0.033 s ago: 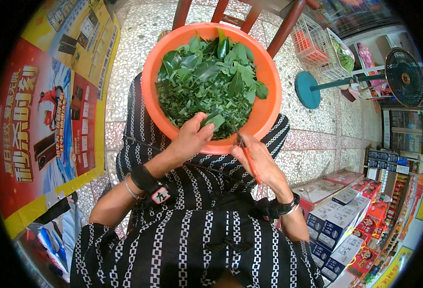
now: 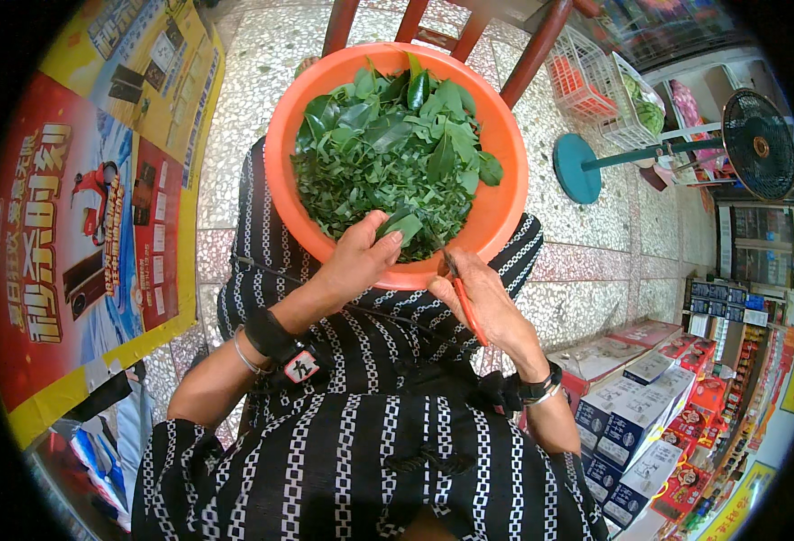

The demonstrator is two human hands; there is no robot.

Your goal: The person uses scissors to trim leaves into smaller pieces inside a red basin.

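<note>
A round orange plastic basin [image 2: 280,171] rests on my lap, heaped with green leaves [image 2: 388,135]. Whole leaves lie at its far side and cut strips nearer to me. Over the near rim, my left hand [image 2: 361,257] is closed on a small stack of green leaves [image 2: 403,225], pinched between thumb and fingers. My right hand [image 2: 492,302], just right of it, grips a pair of orange-handled scissors [image 2: 466,308]. Their dark blades point toward the leaves, a little apart from the held stack. My fingers hide part of the handles.
A wooden chair [image 2: 541,54] stands just beyond the basin. To the right are white wire baskets [image 2: 580,81], a fan [image 2: 759,144] on a green round base and stacked boxed goods [image 2: 636,428]. A large printed poster board [image 2: 54,243] stands at the left.
My right hand and the scissors have shifted very slightly left. My left hand, the held leaves and the basin stay in place.
</note>
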